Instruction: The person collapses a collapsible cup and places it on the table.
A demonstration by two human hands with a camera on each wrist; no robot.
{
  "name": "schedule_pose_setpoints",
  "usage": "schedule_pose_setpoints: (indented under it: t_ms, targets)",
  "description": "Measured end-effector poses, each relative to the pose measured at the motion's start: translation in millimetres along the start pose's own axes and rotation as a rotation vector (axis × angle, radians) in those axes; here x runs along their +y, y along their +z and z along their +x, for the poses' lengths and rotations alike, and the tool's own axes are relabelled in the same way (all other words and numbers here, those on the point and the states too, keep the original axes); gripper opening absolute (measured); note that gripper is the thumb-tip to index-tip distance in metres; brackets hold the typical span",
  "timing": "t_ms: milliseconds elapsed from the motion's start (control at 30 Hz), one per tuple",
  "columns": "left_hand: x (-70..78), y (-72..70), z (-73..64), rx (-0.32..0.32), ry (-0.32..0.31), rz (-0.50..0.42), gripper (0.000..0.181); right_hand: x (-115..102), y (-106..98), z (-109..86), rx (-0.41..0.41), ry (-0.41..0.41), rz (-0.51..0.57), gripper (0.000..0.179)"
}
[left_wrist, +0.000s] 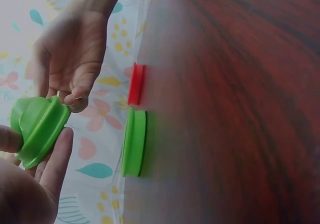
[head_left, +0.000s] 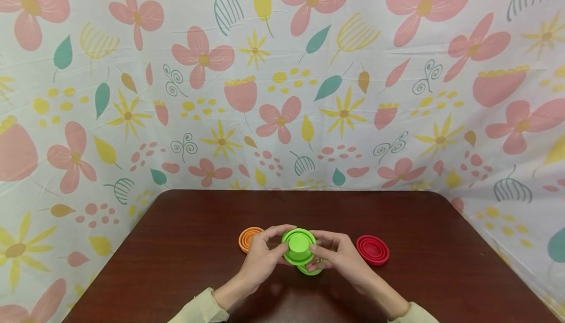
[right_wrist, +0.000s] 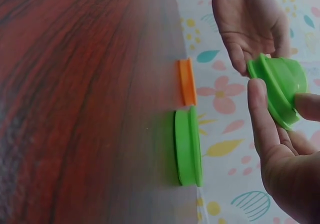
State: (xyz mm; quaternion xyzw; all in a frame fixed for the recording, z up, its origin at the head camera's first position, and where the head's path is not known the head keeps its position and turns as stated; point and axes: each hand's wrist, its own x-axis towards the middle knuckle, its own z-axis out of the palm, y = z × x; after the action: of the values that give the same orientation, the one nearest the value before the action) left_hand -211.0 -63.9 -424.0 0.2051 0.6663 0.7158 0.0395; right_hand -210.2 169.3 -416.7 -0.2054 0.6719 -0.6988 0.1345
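Note:
Both hands hold a green collapsible silicone cup (head_left: 298, 245) above the table, its middle pushed out into a stepped cone toward the head camera. On its left side, my left hand (head_left: 264, 254) grips the rim, thumb on the near face and fingers behind. My right hand (head_left: 342, 255) pinches the opposite side with thumb and fingers. Below the held cup a second green collapsible cup (left_wrist: 135, 143) lies flat on the table, partly hidden by the hands in the head view.
A flattened orange collapsible cup (head_left: 248, 238) lies left of the hands, partly covered by the left one. To the right is a flattened red collapsible cup (head_left: 372, 250). The dark wooden table (head_left: 198, 215) ends at a flower-patterned cloth (head_left: 282, 67) behind and at the sides.

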Motion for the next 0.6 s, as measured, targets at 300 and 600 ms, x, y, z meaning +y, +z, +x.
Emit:
schedule_pose_setpoints:
  t_ms: [300,600]
  targets:
    - [-4.2,-3.5,1.6,-0.078,0.018,-0.098,0.047,0.9,-0.9,-0.1,-0.003,-0.036,-0.019,0.047]
    - [-5.3,-3.5,0.1,-0.058,0.033,-0.030,0.054,4.2,-0.3,-0.7,-0.030,-0.086,-0.062,0.054]
